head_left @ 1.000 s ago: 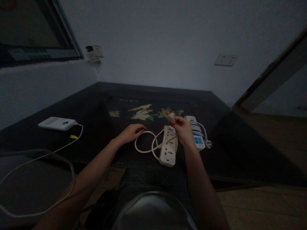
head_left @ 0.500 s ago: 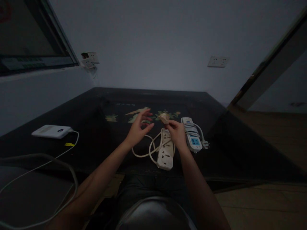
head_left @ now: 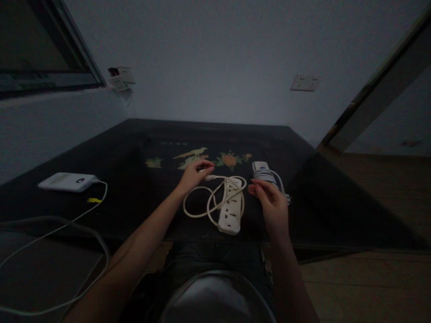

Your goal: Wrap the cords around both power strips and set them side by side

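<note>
A cream power strip lies on the dark table with its cream cord looped to its left. My left hand is closed on the plug end of that cord, just above the loops. My right hand hovers right of the strip with fingers loosely apart and nothing in it. Behind it lies a white power strip with blue sockets, its cord wound around it and partly hidden by my hand.
A white power bank with a white cable lies at the left. Painted flowers and birds decorate the table's middle. Wall sockets sit on the wall behind. Wooden floor shows at the right.
The cord's plug went from my right hand to my left. My left hand closed on it and lowered it to the table; my right hand dropped away to the right, open.
</note>
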Demonstrator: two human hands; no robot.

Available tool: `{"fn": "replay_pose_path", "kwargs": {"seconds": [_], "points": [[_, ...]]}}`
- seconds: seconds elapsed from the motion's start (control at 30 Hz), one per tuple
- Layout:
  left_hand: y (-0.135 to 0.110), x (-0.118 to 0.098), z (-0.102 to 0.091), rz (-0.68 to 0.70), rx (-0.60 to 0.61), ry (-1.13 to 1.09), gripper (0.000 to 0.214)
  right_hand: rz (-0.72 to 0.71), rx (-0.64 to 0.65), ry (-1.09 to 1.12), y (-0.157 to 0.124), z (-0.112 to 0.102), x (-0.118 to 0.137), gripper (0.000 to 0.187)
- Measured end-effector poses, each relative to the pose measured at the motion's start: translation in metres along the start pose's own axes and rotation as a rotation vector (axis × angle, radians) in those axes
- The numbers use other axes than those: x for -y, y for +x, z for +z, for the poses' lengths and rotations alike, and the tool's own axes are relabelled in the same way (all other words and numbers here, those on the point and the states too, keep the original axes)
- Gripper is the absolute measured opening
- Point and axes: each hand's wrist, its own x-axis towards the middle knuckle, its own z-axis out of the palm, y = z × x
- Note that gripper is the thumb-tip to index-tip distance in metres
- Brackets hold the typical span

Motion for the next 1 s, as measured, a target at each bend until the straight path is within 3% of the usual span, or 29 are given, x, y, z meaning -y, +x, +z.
{"fn": "replay_pose_path", "kwargs": {"seconds": [0.1, 0.2, 0.53, 0.67, 0.87, 1.0], "points": [[-0.001, 0.003, -0.002, -0.048, 0.093, 0.002, 0.025, 0.076, 0.002, -0.090, -0.025, -0.012, -0.010, 0.026], [-0.003, 0.009, -0.006, -0.075, 0.221, 0.049, 0.028, 0.059, 0.021, -0.245, -0.035, -0.014, -0.025, 0.030], [-0.016, 0.012, -0.026, 0.051, 0.525, 0.264, 0.044, -0.035, 0.147, -0.513, -0.021, 0.013, -0.054, 0.039], [-0.016, 0.012, -0.028, 0.138, 0.468, 0.317, 0.034, -0.042, 0.154, -0.480, -0.013, 0.019, -0.059, 0.041], [-0.016, 0.004, -0.023, 0.160, 0.319, 0.205, 0.026, -0.068, 0.115, -0.433, -0.009, 0.022, -0.062, 0.052], [-0.013, -0.006, -0.013, 0.179, 0.329, 0.177, 0.022, -0.134, 0.157, -0.476, -0.007, 0.025, -0.056, 0.054]]}}
